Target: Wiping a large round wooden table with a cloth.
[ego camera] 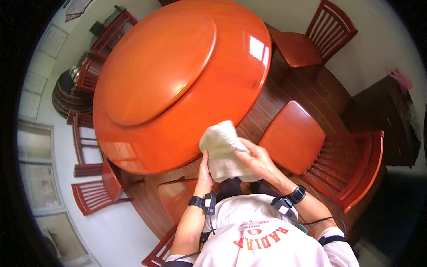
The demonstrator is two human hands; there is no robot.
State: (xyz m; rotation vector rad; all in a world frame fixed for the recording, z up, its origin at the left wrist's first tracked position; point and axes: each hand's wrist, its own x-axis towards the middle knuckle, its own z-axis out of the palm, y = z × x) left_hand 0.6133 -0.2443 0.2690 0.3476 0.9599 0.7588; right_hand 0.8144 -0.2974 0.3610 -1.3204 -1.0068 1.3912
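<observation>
A folded white cloth (222, 150) is held up before my body, near the front edge of a round, glossy orange-red wooden table (227, 86). From the cloth's left side my left hand (204, 172) grips it, the thumb pointing up along its edge and the other fingers hidden behind. My right hand (257, 158) takes hold of its right side, fingers lying over the upper face. On the table rests a round turntable (160, 70) of the same colour, its surface shiny.
A wooden chair (293, 140) stands close on my right; another chair (300, 46) is beyond the table. To the left are a chair (100, 190) and a stack of dark round items (68, 93). A dark cabinet (377, 113) stands far right. Plank flooring (153, 203) shows between them.
</observation>
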